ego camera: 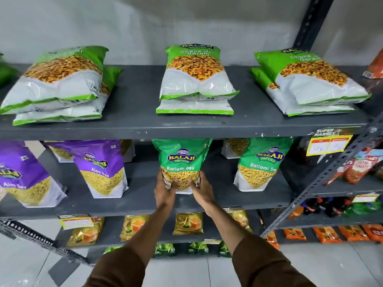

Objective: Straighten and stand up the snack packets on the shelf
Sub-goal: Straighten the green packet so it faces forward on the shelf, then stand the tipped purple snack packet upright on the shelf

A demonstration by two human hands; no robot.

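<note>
A green Ratlami Sev packet stands upright at the middle of the second grey shelf. My left hand grips its lower left edge and my right hand grips its lower right edge. A second Ratlami Sev packet stands upright to the right. Two purple Aloo Sev packets stand to the left, leaning a little. On the top shelf, three piles of green-and-white Chana Jor Garam packets lie flat.
A yellow price tag hangs on the top shelf's front edge at right. Yellow packets stand on the shelf below. A neighbouring rack at right holds red and orange packets and bottles. A slotted steel upright slants between the racks.
</note>
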